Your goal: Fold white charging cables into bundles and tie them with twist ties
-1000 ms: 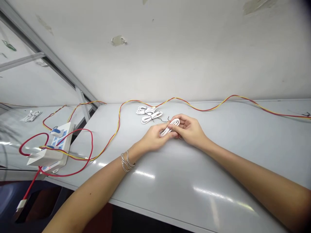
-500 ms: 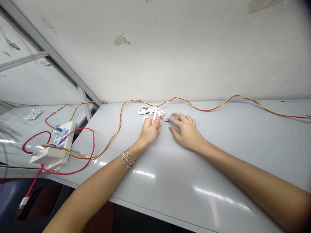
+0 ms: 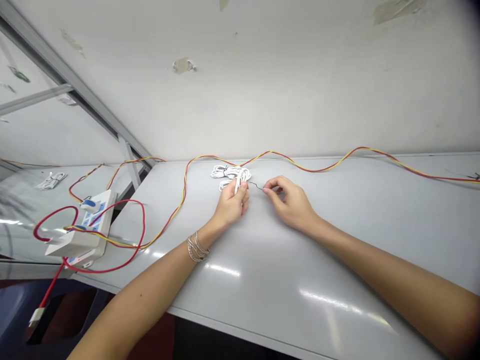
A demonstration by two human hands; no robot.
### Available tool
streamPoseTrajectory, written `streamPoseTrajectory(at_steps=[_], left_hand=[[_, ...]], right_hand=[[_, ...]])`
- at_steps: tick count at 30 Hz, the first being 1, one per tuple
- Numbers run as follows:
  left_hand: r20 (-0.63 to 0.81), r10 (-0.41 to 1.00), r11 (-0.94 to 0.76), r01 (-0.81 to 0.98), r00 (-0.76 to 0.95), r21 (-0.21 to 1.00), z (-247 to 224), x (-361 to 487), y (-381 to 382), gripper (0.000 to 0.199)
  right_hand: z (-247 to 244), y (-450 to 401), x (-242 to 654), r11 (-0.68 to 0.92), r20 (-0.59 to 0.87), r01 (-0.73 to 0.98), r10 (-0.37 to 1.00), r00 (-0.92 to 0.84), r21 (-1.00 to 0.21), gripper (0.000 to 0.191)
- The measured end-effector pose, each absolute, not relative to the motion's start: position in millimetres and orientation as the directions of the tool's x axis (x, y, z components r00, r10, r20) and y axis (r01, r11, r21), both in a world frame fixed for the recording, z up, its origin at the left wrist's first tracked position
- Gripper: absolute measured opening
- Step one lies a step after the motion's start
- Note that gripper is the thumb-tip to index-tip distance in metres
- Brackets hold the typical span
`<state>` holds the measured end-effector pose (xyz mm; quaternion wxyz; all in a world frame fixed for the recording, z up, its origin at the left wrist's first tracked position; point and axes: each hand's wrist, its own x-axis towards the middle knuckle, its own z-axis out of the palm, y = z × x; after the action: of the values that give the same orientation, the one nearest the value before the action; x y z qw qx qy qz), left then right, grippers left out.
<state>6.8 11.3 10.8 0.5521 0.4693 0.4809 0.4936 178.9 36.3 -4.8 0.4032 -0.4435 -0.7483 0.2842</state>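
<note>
Near the back of the grey table, my left hand is closed around a looped white cable. A thin black tie stretches from beside that cable to my right hand, whose thumb and index finger pinch its end. Just behind my left hand lies another white cable bundle, bound with a dark tie. My left fingers partly hide the held cable.
A power strip with plugs stands at the left, a red cable looping around it. One twisted red-yellow wire runs along the wall side of the grey table. Further left lies a white cable bundle.
My right thumb and index finger have closed on the end of the black tie, which now looks more stretched out. My left hand keeps its hold on the white cable.
</note>
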Motion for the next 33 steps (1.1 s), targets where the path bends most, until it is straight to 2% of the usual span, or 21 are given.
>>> streamPoseTrajectory(at_steps=[5, 9, 13, 21, 25, 27, 33], left_hand=[[-0.065, 0.991, 0.082, -0.145, 0.114, 0.986, 11.8, 4.8, 11.8, 0.036], [-0.048, 0.989, 0.067, -0.133, 0.140, 0.989, 13.8, 3.1, 10.9, 0.048], [-0.053, 0.987, 0.068, -0.102, 0.151, 0.992, 14.6, 3.4, 8.6, 0.042], [0.085, 0.976, -0.068, -0.089, 0.199, 0.994, 8.2, 4.1, 9.6, 0.045], [0.005, 0.985, 0.021, -0.143, 0.174, 0.989, 11.7, 7.0, 7.6, 0.041], [-0.041, 0.986, 0.068, -0.164, 0.163, 0.984, 14.1, 7.8, 6.7, 0.044], [-0.063, 0.979, 0.086, -0.108, 0.196, 0.990, 16.2, 7.1, 6.1, 0.052]], right_hand=[[-2.9, 34.6, 177.4, 0.393, 0.314, 0.378, 0.915, -0.255, -0.838, 0.012], [-3.3, 35.3, 176.8, 0.340, 0.275, 0.350, 0.935, -0.223, -0.873, 0.014], [-2.1, 33.9, 177.0, 0.336, 0.288, 0.313, 0.938, -0.191, -0.888, 0.015], [-5.8, 38.5, 178.4, 0.251, 0.235, 0.201, 0.967, -0.101, -0.947, 0.017], [-5.4, 39.1, 178.1, 0.248, 0.231, 0.158, 0.966, -0.120, -0.956, 0.017], [-4.1, 38.8, 178.0, 0.236, 0.215, 0.152, 0.966, -0.145, -0.960, 0.016], [-0.6, 39.7, 178.7, 0.186, 0.176, 0.066, 0.975, -0.134, -0.980, 0.023]])
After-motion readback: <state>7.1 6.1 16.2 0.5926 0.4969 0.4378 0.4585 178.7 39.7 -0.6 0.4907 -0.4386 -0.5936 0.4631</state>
